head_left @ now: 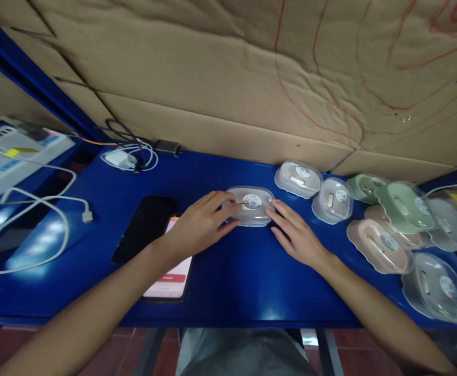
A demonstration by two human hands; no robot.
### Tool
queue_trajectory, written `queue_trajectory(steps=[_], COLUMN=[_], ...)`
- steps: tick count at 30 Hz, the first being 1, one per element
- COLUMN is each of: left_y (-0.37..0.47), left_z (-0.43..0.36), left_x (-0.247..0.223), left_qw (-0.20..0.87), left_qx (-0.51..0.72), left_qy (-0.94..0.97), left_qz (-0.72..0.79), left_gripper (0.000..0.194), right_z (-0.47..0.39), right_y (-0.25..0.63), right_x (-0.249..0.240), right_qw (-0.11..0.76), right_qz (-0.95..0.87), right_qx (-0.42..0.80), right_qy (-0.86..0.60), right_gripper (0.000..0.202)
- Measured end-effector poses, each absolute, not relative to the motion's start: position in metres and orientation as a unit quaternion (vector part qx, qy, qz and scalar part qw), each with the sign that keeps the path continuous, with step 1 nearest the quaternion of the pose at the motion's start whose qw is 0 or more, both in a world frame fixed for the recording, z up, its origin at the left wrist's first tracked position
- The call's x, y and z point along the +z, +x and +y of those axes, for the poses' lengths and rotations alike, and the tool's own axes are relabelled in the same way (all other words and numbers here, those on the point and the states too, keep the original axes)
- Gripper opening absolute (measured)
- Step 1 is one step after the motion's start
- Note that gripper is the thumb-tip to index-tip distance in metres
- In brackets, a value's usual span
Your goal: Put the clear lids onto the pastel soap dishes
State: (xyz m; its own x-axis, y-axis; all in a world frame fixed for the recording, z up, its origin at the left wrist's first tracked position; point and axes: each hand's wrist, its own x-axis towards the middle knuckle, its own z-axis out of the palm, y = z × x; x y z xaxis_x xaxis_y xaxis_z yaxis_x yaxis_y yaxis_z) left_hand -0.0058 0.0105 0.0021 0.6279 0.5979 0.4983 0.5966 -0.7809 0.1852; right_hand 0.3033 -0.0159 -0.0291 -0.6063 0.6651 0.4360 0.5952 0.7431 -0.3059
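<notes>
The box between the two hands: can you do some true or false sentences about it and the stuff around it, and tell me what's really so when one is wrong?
1. The left hand and right hand are at opposite ends of one box. True.
2. The phone with the lit screen is to the right of that box. False: the lit phone is to the left of it.
3. A dark phone lies beside the lit one. True.
4. The table is yellow. False: the table is blue.
5. The green boxes are over on the right side. True.
</notes>
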Motion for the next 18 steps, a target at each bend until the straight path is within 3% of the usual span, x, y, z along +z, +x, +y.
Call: queue_trajectory(steps=[18], left_y=[-0.0043], left_z=[0.0106], left_x=[-0.0017], left_qw=[-0.035], left_qx=[0.271], left_qy=[0.904], left_qz=[0.329], left_gripper=[0.017], right_z=[-0.0156], right_y=[0.3021], right_x=[-0.0295], right_qw=[0.284], right_qz=[-0.892], right_qx=[0.000], right_qy=[-0.353], right_gripper=[0.072])
